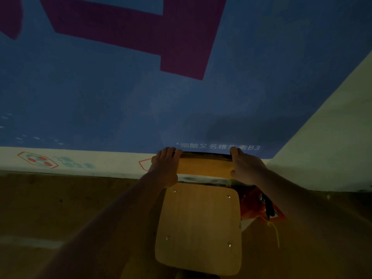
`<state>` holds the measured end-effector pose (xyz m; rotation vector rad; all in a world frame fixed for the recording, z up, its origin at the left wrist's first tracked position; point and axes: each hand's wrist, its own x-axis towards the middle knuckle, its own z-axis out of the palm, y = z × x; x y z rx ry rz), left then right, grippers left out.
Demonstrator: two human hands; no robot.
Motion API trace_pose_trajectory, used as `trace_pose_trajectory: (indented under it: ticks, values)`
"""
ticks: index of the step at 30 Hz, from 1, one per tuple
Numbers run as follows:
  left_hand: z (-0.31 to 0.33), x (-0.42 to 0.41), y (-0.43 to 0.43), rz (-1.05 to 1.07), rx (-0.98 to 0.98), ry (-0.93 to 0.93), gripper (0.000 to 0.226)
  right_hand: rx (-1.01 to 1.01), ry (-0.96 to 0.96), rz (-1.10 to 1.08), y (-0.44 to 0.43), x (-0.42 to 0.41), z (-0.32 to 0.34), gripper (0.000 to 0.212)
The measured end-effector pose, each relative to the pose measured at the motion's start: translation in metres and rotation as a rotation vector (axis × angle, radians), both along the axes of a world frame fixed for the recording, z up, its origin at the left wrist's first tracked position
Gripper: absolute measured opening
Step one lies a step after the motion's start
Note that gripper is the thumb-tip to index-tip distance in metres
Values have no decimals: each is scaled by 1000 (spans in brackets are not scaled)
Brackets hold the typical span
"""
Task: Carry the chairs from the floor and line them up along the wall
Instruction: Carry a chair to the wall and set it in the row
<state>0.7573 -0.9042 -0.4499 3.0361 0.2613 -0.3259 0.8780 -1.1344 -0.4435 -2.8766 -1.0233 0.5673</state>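
A wooden chair (198, 228) with a tan seat fixed by several screws stands right below me, its backrest against the blue wall (120, 107). My left hand (166, 168) grips the left end of the backrest's top edge. My right hand (246, 168) grips the right end, fingers curled over the top. The chair's legs are hidden under the seat. The scene is dim.
A white strip with red and blue graphics runs along the wall's foot (60, 162). A pale side wall (332, 137) forms a corner on the right. An orange-red object with a yellow cord (261, 208) lies on the brown floor beside the chair's right side.
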Motion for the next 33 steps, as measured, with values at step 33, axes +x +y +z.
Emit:
trace_pose_trajectory:
  ticks: [33]
  values:
    - [6, -13, -10, 71, 22, 106, 98, 41, -187, 43, -19, -37, -14, 86]
